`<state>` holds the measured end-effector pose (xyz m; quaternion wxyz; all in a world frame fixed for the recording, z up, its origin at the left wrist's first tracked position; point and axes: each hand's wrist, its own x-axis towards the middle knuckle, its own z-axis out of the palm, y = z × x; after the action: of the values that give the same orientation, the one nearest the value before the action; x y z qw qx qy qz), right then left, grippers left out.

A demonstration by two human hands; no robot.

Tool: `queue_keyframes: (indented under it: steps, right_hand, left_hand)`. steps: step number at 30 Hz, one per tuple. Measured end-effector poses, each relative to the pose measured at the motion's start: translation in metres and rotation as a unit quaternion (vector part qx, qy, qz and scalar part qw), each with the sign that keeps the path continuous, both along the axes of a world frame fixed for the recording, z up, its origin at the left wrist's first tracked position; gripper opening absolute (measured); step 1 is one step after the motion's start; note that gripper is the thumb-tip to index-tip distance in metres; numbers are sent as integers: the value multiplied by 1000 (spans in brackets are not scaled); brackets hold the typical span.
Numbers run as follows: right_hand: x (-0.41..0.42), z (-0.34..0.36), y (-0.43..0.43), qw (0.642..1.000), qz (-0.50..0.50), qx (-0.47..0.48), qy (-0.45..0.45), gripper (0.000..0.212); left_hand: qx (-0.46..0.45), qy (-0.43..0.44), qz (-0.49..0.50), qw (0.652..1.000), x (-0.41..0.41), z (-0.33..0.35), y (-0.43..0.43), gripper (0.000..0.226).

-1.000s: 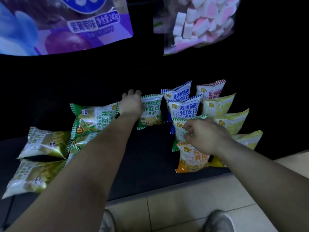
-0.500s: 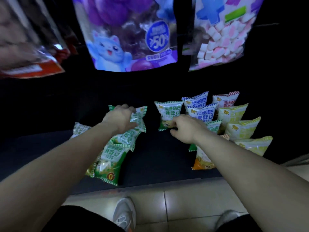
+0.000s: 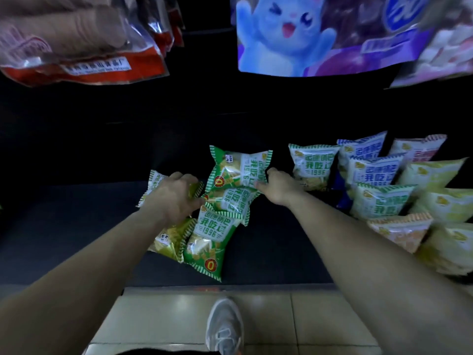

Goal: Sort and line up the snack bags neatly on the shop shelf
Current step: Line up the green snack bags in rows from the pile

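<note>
The left hand (image 3: 174,198) lies palm down on a loose heap of green snack bags (image 3: 225,201) on the dark shelf (image 3: 76,226), fingers curled onto the bags beneath it; whether it truly grips one cannot be told. A yellow-green bag (image 3: 170,239) and a green bag marked 1996 (image 3: 211,242) lie just nearer the person than this hand, overlapping. Just right of it, the top green bag (image 3: 238,167) lies tilted, and the right hand (image 3: 279,188) touches that bag's right edge with fingers bent, seeming to pinch it. Right of the right hand stand upright rows: a green-and-white bag (image 3: 312,165), blue-striped bags (image 3: 371,172), then yellow bags (image 3: 435,175).
</note>
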<state>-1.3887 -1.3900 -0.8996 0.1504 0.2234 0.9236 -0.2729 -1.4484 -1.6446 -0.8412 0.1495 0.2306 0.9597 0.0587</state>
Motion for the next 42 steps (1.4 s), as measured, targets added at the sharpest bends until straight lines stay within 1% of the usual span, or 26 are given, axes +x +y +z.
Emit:
queue_keyframes:
  steps: [6,8,10,11,12,13,14,15,18,21,23,26,28,30,32,34,36,38,40,42]
  right_hand:
    - [-38,-40,-16,993,-105,-49,38,87]
    - [-40,-43,-15,987,-135,-64,64,98]
    - [-39,-42,-14,978,-166,-88,91,113]
    - [-39,-40,-14,974,-180,-99,99,116]
    - [-39,-39,-14,971,-187,-107,107,113]
    - [-39,-37,-14,970,-185,-113,114,104]
    - [-39,-35,-15,970,-176,-117,120,95]
    - [-38,-32,-16,971,-164,-117,128,93]
    - [-36,-22,-21,974,-126,-103,155,103]
    - [-28,0,-22,974,-75,-115,179,97]
    - [-16,21,-16,978,-28,-96,184,96]
    - [13,63,1,984,41,-46,165,100]
    - [37,90,16,987,78,-14,139,104]
    - [65,113,31,988,102,6,113,104]
    - [94,128,43,987,126,35,94,104]
    - [121,132,53,985,134,73,81,104]
    - [144,129,60,985,124,95,73,105]
    - [161,125,67,987,112,103,60,107]
    - [172,123,74,987,114,98,53,107]
    - [178,123,80,987,111,95,58,106]
  left_hand:
    - [26,-29,30,999,-17,-20,-7,67]
    - [28,-30,34,999,-17,-21,-6,66]
    - [29,-25,36,999,-15,-20,-4,65]
    - [29,-24,35,999,-14,-19,-2,64]
    - [30,-23,33,999,-13,-19,-1,64]
    - [29,-23,32,999,-12,-18,1,64]
    - [28,-22,29,999,-11,-17,1,64]
    - [27,-21,26,999,-10,-16,2,64]
    - [28,-14,20,999,-7,-11,4,62]
    - [50,6,21,999,-4,-3,7,62]
    - [77,23,29,996,-1,7,12,64]
    - [140,45,43,988,11,27,26,71]
    - [186,41,40,981,24,40,40,79]
    - [230,24,19,973,40,52,59,91]
    - [250,17,-23,968,57,63,78,102]
    - [233,8,-86,969,74,70,96,99]
    - [203,-22,-136,969,91,74,112,84]
    - [181,-48,-160,969,105,77,128,80]
    - [155,-48,-177,971,116,79,144,82]
    - [131,-53,-186,972,121,77,159,78]
